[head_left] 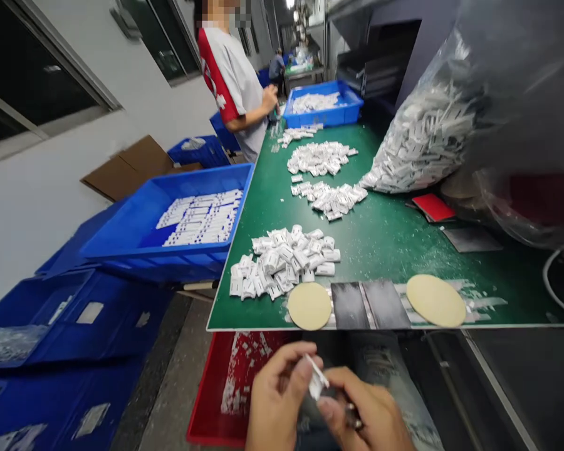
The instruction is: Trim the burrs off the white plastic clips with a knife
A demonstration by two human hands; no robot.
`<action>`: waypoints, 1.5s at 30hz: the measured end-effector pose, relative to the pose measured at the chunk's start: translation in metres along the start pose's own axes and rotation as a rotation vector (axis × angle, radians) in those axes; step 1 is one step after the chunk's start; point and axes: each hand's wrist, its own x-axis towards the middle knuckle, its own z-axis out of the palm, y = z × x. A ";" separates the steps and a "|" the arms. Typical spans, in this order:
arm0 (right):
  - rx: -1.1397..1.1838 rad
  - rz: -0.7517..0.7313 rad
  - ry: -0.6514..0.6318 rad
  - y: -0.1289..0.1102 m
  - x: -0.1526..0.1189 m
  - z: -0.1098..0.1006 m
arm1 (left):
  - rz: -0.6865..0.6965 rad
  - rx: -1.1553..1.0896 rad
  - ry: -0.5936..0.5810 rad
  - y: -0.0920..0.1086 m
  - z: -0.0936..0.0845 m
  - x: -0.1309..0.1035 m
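Observation:
Below the table's front edge, my left hand [282, 391] pinches a small white plastic part [316, 379] between thumb and fingers. My right hand [369, 407] is closed around a dark metal tool [353, 416], only partly visible, and its fingertips meet the right side of the white part. Just beyond the hands, the green table [380, 232] carries a heap of similar white parts [282, 260]. Along its front edge lie a round cream pad [309, 305], two dark grey sanding sheets and a second cream pad [436, 300], with white dust around them.
Under the table edge is a red bin [211, 388] with white scraps. Blue bins [169, 250] stand left. More white heaps, a blue tray [324, 113] and a full clear bag [423, 138] are on the table. Another person [235, 75] stands at the far left side.

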 end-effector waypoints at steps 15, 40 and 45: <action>-0.742 -0.425 0.090 -0.005 0.025 -0.057 | -0.171 -0.225 -0.209 0.031 0.017 0.008; -0.751 -0.460 0.215 0.003 0.026 -0.049 | -0.269 -0.222 -0.093 0.032 0.024 0.007; -0.306 -0.371 0.206 0.006 0.023 -0.037 | -0.202 -0.205 -0.036 0.030 0.029 0.003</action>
